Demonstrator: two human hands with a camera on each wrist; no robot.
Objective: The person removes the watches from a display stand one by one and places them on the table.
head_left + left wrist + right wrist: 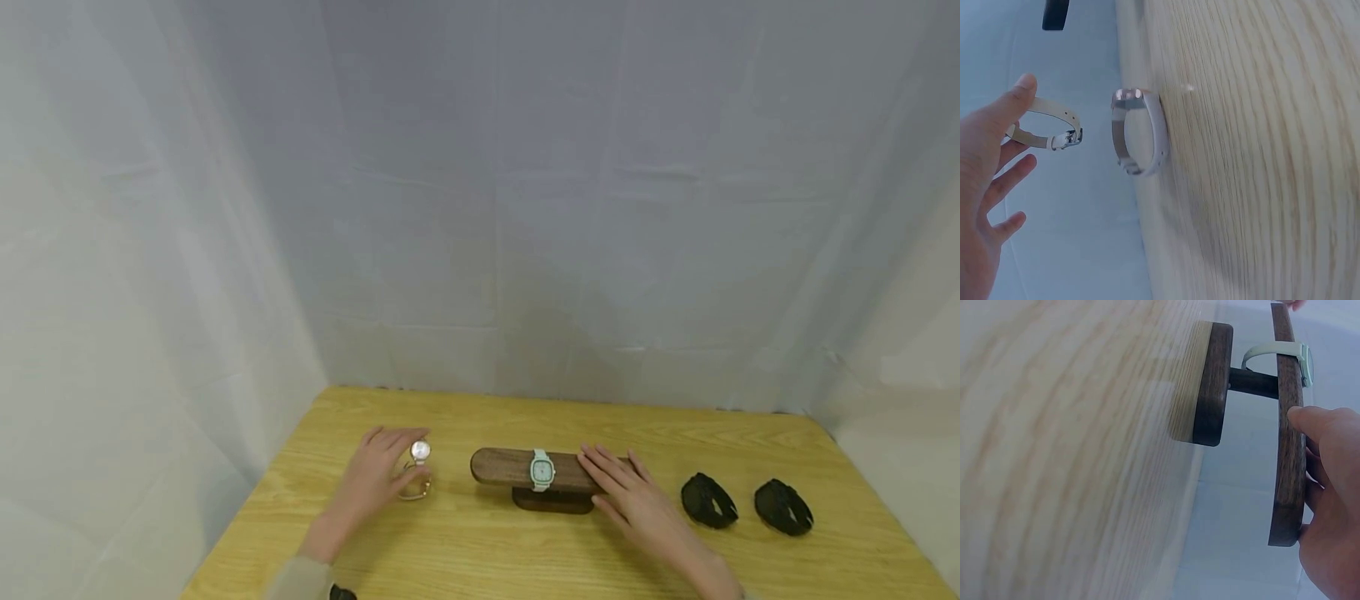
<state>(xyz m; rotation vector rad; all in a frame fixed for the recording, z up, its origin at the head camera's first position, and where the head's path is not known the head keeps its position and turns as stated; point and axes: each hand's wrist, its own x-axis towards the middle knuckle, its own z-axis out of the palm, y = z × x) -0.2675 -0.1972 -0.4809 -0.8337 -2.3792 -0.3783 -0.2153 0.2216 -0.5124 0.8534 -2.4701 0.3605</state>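
Observation:
My left hand (pixel 369 477) pinches a white-strapped watch (pixel 1054 128) between thumb and fingers, and its round face shows in the head view. The buckled strap forms a loop. Close by, a second watch (pixel 1159 134) with a pale strap stands on its side on the table. My right hand (pixel 637 504) holds the right part of a dark wooden watch stand (pixel 495 467), thumb on the near edge and fingers across the top. Around the stand's bar, left of that hand, sits a mint-green watch (pixel 542 470) with a squarish face.
Two black looped objects (pixel 708 501) (pixel 783 507) lie to the right of the stand on the wooden table (pixel 465 550). White sheeting (pixel 525 250) hangs behind the table and along both sides.

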